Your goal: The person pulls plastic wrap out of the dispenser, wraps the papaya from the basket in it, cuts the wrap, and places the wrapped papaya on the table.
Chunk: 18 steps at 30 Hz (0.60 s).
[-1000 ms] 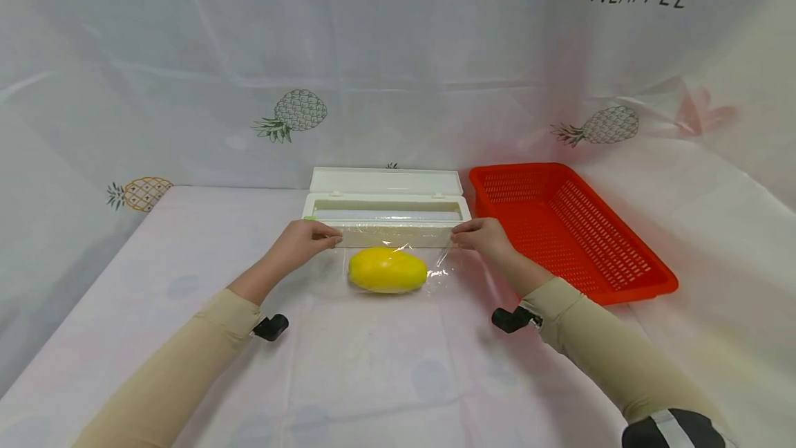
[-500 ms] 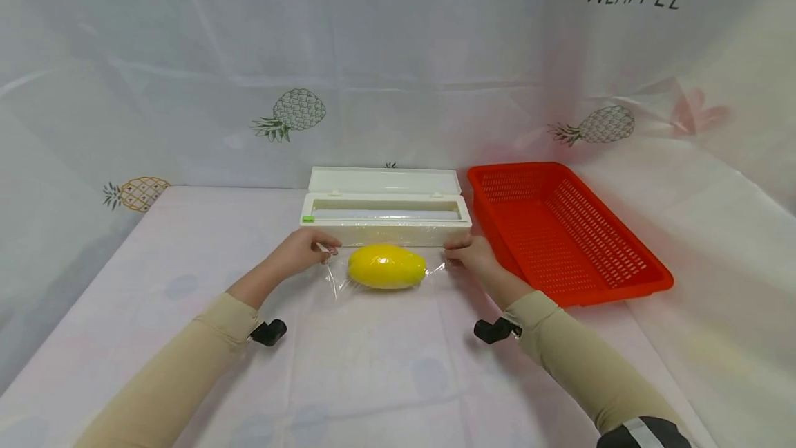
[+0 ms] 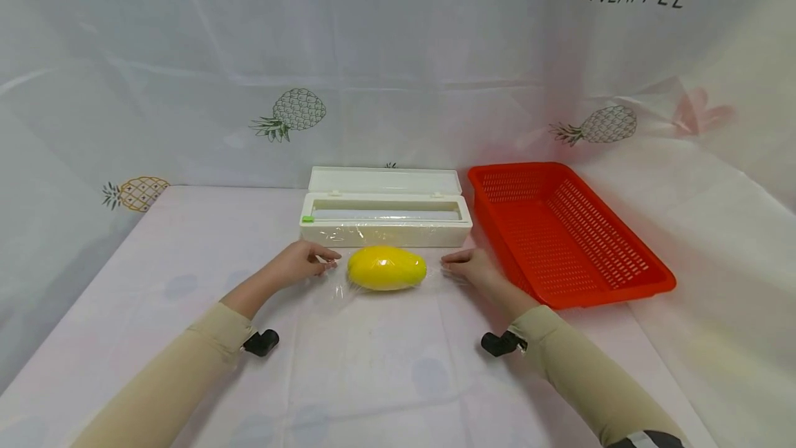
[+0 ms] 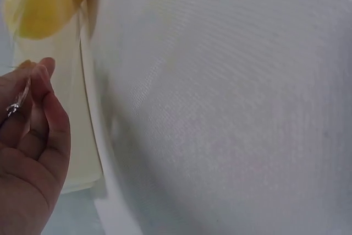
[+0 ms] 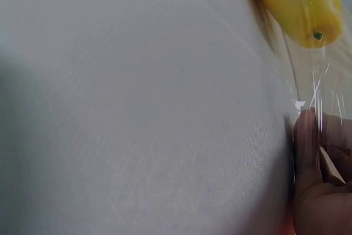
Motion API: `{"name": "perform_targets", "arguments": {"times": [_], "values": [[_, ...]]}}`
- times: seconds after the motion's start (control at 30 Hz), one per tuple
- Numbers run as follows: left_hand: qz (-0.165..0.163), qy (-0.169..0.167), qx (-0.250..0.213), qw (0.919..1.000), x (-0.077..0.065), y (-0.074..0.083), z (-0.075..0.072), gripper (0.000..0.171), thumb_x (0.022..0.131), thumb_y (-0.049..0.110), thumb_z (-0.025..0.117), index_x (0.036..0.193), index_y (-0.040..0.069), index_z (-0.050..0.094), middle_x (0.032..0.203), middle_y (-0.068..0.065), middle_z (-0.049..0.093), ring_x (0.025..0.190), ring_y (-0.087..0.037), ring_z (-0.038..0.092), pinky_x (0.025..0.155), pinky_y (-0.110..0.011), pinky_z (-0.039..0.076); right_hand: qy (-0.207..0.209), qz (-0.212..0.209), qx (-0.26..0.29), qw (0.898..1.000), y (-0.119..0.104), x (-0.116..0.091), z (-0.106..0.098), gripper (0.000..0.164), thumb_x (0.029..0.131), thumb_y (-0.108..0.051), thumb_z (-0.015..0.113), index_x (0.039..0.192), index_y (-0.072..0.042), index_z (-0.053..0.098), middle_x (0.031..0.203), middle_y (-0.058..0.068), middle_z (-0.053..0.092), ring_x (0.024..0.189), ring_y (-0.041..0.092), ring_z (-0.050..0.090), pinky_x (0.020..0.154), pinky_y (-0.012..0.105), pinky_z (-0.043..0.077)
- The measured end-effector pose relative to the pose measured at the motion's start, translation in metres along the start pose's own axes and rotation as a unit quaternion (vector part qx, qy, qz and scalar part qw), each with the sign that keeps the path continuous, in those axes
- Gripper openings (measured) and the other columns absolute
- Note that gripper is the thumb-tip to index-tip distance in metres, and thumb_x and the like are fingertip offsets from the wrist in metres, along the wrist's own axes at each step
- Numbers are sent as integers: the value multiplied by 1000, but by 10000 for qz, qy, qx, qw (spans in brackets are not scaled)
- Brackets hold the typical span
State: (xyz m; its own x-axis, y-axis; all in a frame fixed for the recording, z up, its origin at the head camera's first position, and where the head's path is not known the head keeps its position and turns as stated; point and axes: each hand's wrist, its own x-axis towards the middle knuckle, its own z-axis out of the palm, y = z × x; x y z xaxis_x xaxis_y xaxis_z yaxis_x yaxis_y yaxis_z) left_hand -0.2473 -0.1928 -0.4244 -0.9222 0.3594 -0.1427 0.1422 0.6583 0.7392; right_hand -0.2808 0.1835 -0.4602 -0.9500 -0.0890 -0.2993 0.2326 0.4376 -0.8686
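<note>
Both hands are drawing clear film [image 5: 318, 89] down around the yellow fruit [image 3: 387, 268].
Compared with half a second ago, the left hand [image 3: 301, 263] and right hand [image 3: 472, 269] are sitting nearer the near edge of the desk [image 3: 373, 365], well apart, each pinching film; covering appears to be advancing. The fruit is lying between them, just before the white box [image 3: 385, 197] by the far edge. The left wrist view is showing film bunching between thumb and fingers; the right wrist view is revealing a dark stem scar, which the head view is not showing.

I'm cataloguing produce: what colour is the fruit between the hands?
The fruit is yellow, clearest in the head view.
</note>
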Motion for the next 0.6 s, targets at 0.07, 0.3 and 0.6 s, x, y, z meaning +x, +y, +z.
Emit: {"name": "perform_targets", "arguments": {"times": [0.07,0.3,0.6], "values": [[24,-14,-118,9999,-1,-2,0,29,90,-1,63,118,0,69,101,-6,72,73,-18,59,61,-25,47,-39,-20,-93,9999,2,-1,0,25,89,-13,72,112,-4,73,103,9,72,77,15,64,73,23,55],[-119,-71,-196,9997,-2,-6,1,27,93,7,63,119,3,69,102,-5,71,76,-17,59,66,-29,49,-84,-644,-838,9944,2,-6,0,20,87,-8,73,107,-3,75,102,10,71,85,20,60,72,23,54],[-169,-75,-370,9991,-7,-9,-3,29,98,18,60,121,1,68,89,-6,68,79,-19,58,72,-31,50,-463,-1582,-1122,9799,5,-13,-4,22,93,-5,64,111,7,69,102,15,65,87,22,57,71,22,50]]}}
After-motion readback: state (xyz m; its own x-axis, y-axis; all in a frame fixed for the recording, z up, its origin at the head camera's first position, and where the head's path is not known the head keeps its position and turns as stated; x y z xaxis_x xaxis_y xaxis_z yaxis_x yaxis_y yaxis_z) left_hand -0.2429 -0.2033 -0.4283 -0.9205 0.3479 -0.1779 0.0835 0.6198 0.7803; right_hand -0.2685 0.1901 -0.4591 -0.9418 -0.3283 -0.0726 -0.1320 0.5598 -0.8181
